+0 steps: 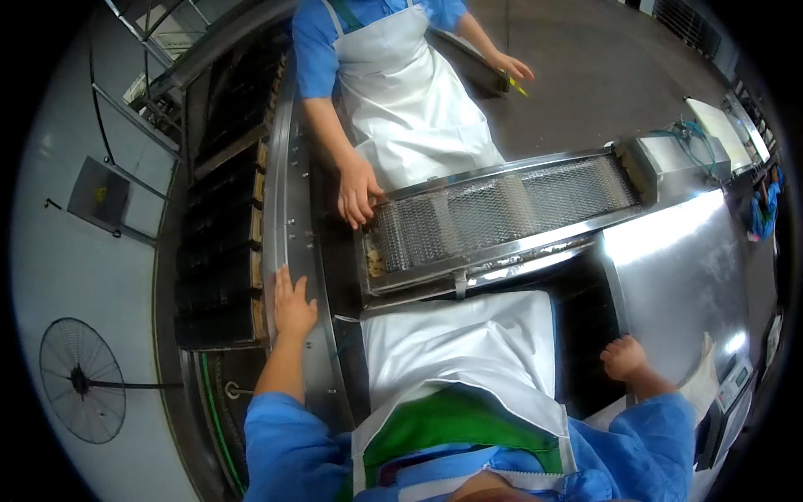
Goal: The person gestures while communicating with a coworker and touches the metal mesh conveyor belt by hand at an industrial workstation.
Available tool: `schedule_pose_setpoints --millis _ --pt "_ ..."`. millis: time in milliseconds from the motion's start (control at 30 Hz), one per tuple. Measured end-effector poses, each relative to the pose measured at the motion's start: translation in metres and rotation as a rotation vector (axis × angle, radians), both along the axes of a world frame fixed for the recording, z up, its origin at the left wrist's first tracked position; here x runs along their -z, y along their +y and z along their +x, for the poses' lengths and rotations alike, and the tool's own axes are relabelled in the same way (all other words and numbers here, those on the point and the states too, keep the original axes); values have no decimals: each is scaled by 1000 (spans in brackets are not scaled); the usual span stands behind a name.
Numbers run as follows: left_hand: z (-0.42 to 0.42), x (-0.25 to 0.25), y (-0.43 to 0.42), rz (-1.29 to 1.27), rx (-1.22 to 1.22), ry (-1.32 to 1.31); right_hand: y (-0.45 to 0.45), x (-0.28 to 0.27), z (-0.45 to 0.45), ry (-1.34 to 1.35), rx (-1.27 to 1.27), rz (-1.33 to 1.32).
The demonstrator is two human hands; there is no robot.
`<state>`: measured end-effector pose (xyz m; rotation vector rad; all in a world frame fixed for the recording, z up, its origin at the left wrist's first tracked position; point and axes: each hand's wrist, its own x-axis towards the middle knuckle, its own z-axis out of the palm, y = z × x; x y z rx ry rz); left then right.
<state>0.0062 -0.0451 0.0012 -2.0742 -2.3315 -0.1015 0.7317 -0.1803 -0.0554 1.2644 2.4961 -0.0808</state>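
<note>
My left hand [294, 309] lies with its fingers stretched out on the steel rail [284, 243] beside the row of dark trays. Nothing shows in it. My right hand [623, 358] is curled into a fist at the edge of the steel table [677, 276], and nothing sticks out of it. Between my hands and the co-worker runs a metal-mesh conveyor belt [493, 209] in a steel frame. Some small pale bits [375, 261] lie at its left end.
Across the conveyor a co-worker in a white apron [410, 92] rests one hand [358, 191] near the belt's left end; the other hand [510, 67] is near a yellow object. Dark stacked trays [217, 251] line the left. A fan [81, 381] and a scale [732, 389] stand at the sides.
</note>
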Motion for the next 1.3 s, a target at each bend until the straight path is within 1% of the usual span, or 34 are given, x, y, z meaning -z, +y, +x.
schedule_pose_setpoints --millis 33,100,133,200,267,367,433,467,533,567,633,733,767,967,1067,1133,1300 --pt "-1 -1 1 -3 4 2 -1 2 1 2 4 -3" --pt "-3 -1 8 2 39 63 -5 7 4 -124 112 -142" --pt "-3 0 13 -1 58 64 -4 0 -2 -122 130 -147" --pt "-8 1 18 30 94 101 3 -15 -10 -179 86 -199" --pt "-10 2 25 11 116 97 2 -12 -9 -209 126 -242" --pt "-5 -1 30 -12 39 72 2 -9 -1 -147 82 -197" --pt "-10 2 31 -12 74 63 1 -8 0 36 -31 11" --pt "-12 3 32 -7 107 58 0 -7 -1 37 -24 5" --pt "-10 -3 32 -37 100 37 4 -16 -11 -184 99 -232" --pt "-12 -2 33 -55 92 47 2 -16 -9 -187 112 -242" --pt "-8 -3 33 -65 68 54 2 -14 -5 -47 39 -142" --pt "-6 -7 33 -157 51 83 2 -12 -3 -24 8 -118" --pt "-7 -5 33 -115 71 74 1 -10 -2 -27 11 -121" --pt "-14 0 34 -101 85 27 6 -11 -4 -15 18 -153" --pt "-9 -3 33 -81 80 30 2 -6 -2 -96 69 -205" --pt "-9 -2 33 -74 80 20 2 -5 0 25 -16 -44" --pt "-12 0 33 -52 81 -8 -1 0 2 -32 -10 -60"
